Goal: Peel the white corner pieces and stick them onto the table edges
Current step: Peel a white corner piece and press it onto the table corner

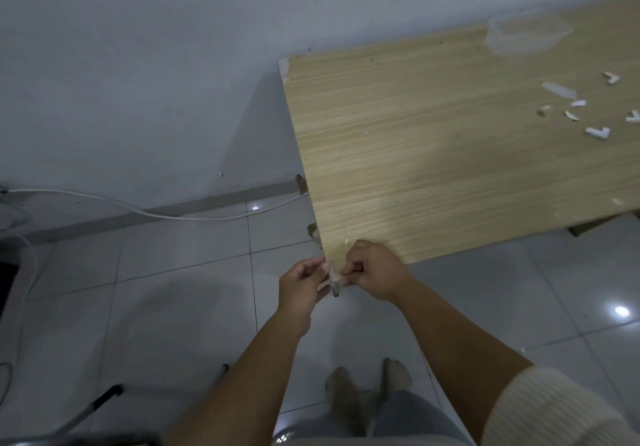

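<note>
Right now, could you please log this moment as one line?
step: fitting corner piece | place: near table corner | left hand: pinching piece | right hand: pinching piece | spares: on table

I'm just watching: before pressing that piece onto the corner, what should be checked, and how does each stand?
1. Corner piece held by both hands: ok, left hand and right hand pinch it.
2. Piece at the table corner: ok, it sits at the near corner.
3. Backing fully peeled: cannot tell, fingers hide it.
4. Piece square to both edges: cannot tell, too small and blurred.
5. Edge by the corner intact: not ok, brown strips hang loose along the left edge.
6. Spare pieces left: ok, several lie at the table's far right.
</note>
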